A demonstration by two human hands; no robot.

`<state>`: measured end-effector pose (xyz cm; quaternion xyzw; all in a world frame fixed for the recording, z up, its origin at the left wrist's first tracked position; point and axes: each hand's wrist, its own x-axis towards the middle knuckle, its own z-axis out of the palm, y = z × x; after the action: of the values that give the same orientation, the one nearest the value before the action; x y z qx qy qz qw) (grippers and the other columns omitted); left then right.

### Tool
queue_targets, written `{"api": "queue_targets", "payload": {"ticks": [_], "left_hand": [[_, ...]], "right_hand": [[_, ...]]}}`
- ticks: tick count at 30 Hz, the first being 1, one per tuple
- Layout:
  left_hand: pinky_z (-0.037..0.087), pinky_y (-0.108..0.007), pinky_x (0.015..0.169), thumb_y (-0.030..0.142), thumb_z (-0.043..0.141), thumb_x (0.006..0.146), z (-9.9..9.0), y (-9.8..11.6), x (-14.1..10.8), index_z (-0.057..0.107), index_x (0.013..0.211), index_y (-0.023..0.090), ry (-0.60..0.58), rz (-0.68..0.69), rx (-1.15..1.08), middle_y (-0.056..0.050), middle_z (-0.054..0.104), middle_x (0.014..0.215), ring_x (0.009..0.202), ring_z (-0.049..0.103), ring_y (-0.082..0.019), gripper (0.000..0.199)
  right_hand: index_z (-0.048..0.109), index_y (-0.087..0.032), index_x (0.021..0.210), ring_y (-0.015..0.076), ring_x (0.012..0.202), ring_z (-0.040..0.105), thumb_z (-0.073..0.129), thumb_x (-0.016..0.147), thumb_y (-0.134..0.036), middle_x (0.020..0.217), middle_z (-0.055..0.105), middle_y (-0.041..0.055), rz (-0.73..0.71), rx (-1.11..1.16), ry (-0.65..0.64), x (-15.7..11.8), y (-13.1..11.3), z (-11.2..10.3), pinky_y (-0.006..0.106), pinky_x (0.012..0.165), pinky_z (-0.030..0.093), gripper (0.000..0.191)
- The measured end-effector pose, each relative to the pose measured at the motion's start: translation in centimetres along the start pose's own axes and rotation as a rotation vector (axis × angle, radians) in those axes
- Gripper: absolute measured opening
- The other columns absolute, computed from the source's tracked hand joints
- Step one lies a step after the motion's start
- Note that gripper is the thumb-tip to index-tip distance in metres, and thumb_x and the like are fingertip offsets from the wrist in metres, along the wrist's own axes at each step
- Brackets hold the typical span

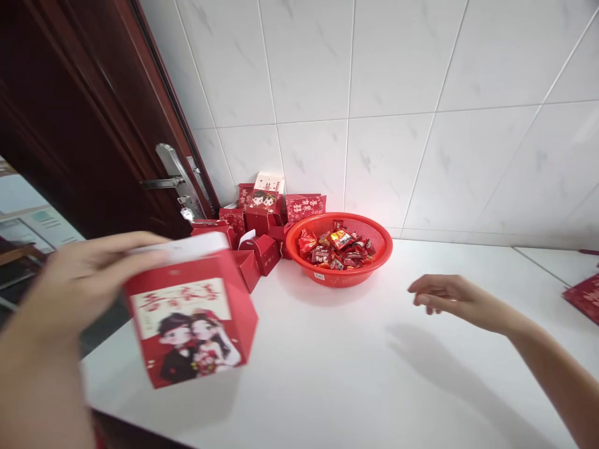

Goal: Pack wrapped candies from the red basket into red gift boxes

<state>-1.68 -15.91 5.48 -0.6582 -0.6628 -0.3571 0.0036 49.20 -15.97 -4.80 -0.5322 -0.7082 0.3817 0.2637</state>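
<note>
My left hand (100,268) grips a red box (196,337) by its white top edge, holding it above the table's left part. A cartoon couple and a cream label are printed on the box's face. My right hand (437,296) hovers over the table at the right, fingers loosely curled and apart, holding nothing. Between and beyond my hands is a red plastic basket (334,280) with several wrapped candies (340,249) inside. Left of the basket, several red boxes (266,252) are piled against the wall.
The white table (327,374) meets a tiled wall (393,62) at the back. A dark red door (84,93) with a metal handle (171,181) stands at the left, keys hanging from it. Red printed packaging (584,296) lies at the right edge.
</note>
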Motion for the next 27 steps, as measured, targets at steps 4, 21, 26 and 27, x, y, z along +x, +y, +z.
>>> {"api": "queue_targets", "payload": {"ticks": [4,21,26,27], "left_hand": [[0.056,-0.028,0.08,0.044,0.062,0.084,8.8,7.5,1.4,0.077,0.086,0.021,-0.337,0.451,-0.331,-0.001,0.078,0.092,0.09,0.071,-0.022,0.027],[0.055,-0.03,0.094,0.023,0.066,0.085,18.9,10.8,-1.9,0.078,0.099,0.02,-0.643,0.424,-0.665,-0.005,0.078,0.102,0.099,0.072,-0.02,0.019],[0.054,-0.03,0.098,0.017,0.064,0.082,18.7,9.8,-1.1,0.079,0.096,0.021,-0.645,0.387,-0.65,-0.004,0.077,0.102,0.1,0.071,-0.02,0.021],[0.055,-0.03,0.096,0.016,0.063,0.083,18.7,9.7,-1.0,0.079,0.095,0.021,-0.646,0.393,-0.647,-0.004,0.077,0.101,0.098,0.071,-0.019,0.021]], "right_hand": [[0.068,-0.017,0.104,0.0174,0.07,0.066,0.058,0.09,-0.064,0.1,0.07,0.0115,-0.181,0.123,0.011,2.4,-2.0,4.4,0.035,0.067,0.057,0.05],[0.041,-0.021,0.066,0.0129,0.061,0.046,0.063,0.082,-0.05,0.064,0.047,-0.0025,-0.088,0.284,0.297,4.7,-3.2,9.1,0.026,0.055,0.039,0.04],[0.057,-0.019,0.081,0.017,0.074,0.059,0.06,0.077,-0.033,0.081,0.062,0.0011,-0.064,0.554,0.151,4.4,-3.8,9.2,0.028,0.067,0.049,0.014],[0.059,-0.02,0.085,0.0181,0.077,0.061,0.06,0.077,-0.032,0.085,0.064,0.002,-0.07,0.593,0.14,4.4,-3.8,9.4,0.029,0.07,0.05,0.015]]}}
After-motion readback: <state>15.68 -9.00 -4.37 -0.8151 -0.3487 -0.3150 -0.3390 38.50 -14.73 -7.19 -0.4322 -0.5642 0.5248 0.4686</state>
